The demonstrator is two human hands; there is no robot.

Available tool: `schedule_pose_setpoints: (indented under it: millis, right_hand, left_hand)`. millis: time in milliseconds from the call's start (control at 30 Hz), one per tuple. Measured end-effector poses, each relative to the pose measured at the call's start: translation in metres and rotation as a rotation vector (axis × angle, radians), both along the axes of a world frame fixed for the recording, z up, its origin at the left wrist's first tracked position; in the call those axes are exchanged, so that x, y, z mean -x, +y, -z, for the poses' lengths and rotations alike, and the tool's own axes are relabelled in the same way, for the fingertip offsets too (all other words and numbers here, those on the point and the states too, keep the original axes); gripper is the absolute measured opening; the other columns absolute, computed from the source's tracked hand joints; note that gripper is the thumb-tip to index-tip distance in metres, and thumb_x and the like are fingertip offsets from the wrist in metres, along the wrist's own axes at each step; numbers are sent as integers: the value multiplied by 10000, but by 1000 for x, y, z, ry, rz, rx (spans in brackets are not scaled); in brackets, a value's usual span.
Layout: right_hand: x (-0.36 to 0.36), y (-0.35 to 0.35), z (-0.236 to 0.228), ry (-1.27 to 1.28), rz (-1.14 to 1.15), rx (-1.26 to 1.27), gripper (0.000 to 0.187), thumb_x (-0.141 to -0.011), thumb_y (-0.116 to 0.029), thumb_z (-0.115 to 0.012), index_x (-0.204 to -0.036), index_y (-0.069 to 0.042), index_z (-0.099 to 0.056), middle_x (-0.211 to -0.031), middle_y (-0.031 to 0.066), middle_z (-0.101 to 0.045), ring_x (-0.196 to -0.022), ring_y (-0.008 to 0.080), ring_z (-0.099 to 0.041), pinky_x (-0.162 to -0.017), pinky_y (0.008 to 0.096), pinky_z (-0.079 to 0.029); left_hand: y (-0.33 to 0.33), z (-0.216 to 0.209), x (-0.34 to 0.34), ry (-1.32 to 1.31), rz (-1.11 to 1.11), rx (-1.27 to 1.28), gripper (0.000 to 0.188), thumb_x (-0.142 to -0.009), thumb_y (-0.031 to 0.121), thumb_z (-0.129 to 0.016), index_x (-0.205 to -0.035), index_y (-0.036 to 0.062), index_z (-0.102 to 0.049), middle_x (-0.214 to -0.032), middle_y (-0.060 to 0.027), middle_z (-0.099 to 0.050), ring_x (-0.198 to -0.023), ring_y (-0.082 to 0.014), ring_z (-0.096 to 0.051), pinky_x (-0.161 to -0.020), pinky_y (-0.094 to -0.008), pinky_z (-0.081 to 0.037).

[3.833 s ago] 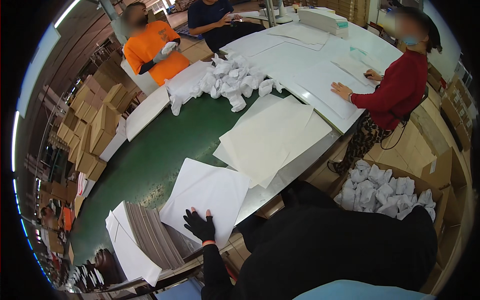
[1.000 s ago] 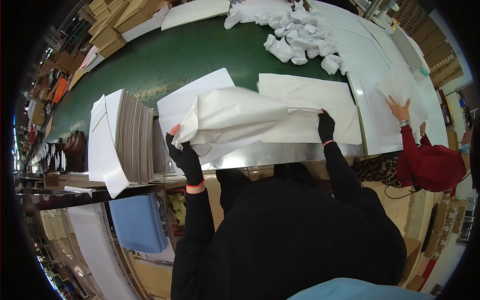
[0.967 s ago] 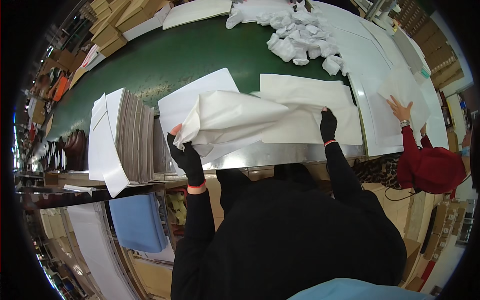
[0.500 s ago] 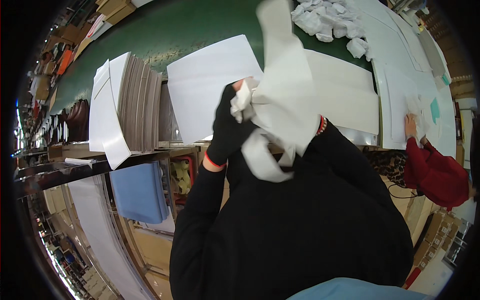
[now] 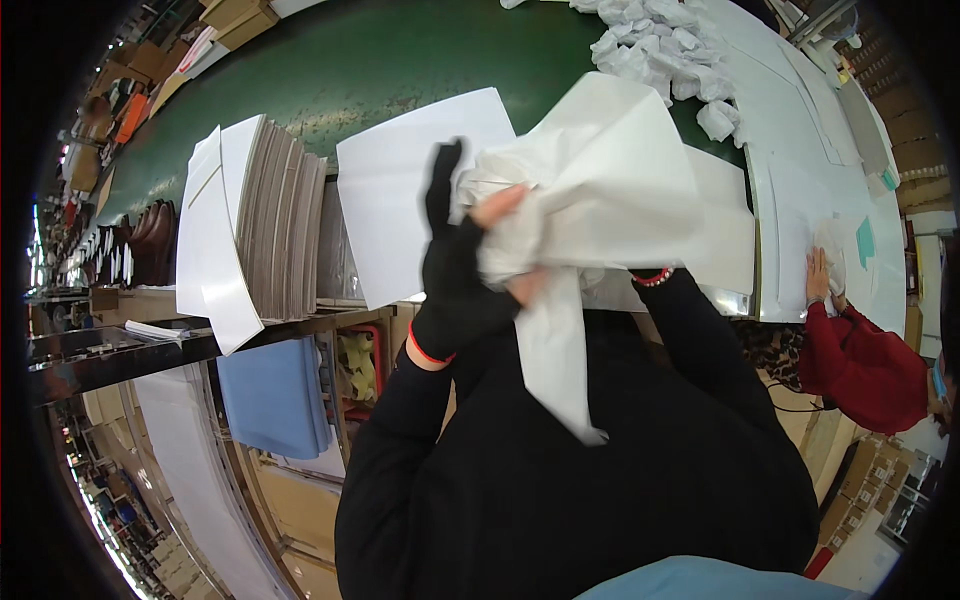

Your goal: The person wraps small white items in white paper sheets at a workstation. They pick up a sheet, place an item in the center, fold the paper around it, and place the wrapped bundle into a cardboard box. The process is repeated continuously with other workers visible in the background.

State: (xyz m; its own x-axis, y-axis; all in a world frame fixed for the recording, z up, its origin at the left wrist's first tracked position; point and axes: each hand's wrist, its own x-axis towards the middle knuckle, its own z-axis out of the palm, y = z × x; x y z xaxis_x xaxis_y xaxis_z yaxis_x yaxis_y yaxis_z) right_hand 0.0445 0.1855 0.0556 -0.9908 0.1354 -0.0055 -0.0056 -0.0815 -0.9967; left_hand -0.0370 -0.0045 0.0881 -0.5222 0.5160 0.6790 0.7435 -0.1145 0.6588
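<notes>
My left hand (image 5: 465, 265), in a black glove with bare fingertips, is closed on the crumpled end of a sheet of thin white paper (image 5: 620, 180). One black-gloved finger sticks up beside the bunched part. The sheet's wide end fans out to the right, and a strip of it hangs down in front of my black top. My right hand (image 5: 650, 272) shows only at the wrist, with a red and white bracelet; its fingers are hidden behind the paper. Under and behind the sheet lies a stack of flat white paper (image 5: 400, 170) on the table.
Left of the flat paper stands a thick stack of boards (image 5: 280, 220) with loose white sheets leaning on it. Crumpled white paper balls (image 5: 660, 50) are heaped on the far green table (image 5: 390, 65). At right, a person in a red sleeve (image 5: 865, 370) works at a white table (image 5: 800, 170).
The paper's wide end has swung from upright down to the right and spread. More of it is bunched at my left hand, and a strip now hangs lower.
</notes>
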Motion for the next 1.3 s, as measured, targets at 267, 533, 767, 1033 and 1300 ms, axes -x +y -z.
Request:
schedule_pose_setpoints:
  millis: [267, 533, 767, 1033, 1300]
  right_hand:
    - [14, -29, 60, -116, 52, -387, 502, -870, -205, -653, -1319, -60, -482, -1322, 174, -515, -1212, 270, -515, -943, 389, -451]
    - [-11, -38, 177, 50, -113, -1202, 432, -839, -104, -610, -1265, -88, -542, -1391, 132, -467, -1282, 312, -439, -1004, 407, -422]
    - [-16, -30, 178, 259, -89, -1034, 203, -756, -136, -697, -935, -62, -634, -1202, 72, -605, -1112, 279, -538, -915, 381, -450]
    - [-1, -36, 166, 147, -110, -817, 211, -670, -129, -746, -814, -75, -602, -847, 68, -545, -865, 265, -560, -755, 384, -453]
    - [13, -32, 170, 155, -102, -796, 200, -700, -136, -731, -853, -80, -615, -846, 101, -555, -810, 299, -576, -705, 397, -459]
  left_hand:
    - [-18, 35, 58, 321, -387, 221, 534, -604, 34, -772, -1117, 149, -681, -1044, -96, -583, -939, -273, -598, -797, -336, -501]
    - [-38, 171, 77, 317, -362, 755, 795, -639, 321, -791, -1358, 234, -463, -1334, -186, -447, -1133, -330, -492, -864, -431, -434]
    - [-41, 160, 107, 18, -155, 978, 661, -656, 335, -784, -1239, 168, -521, -977, -98, -600, -824, -251, -637, -732, -355, -508]
    - [-38, 135, 181, -851, 366, 641, 463, -826, 328, -657, -1172, 33, -570, -1101, -92, -639, -948, -165, -630, -866, -298, -485]
    - [-26, 162, 112, 271, -420, 828, 643, -646, 361, -774, -1156, 96, -485, -1102, -136, -538, -1002, -313, -561, -813, -416, -464]
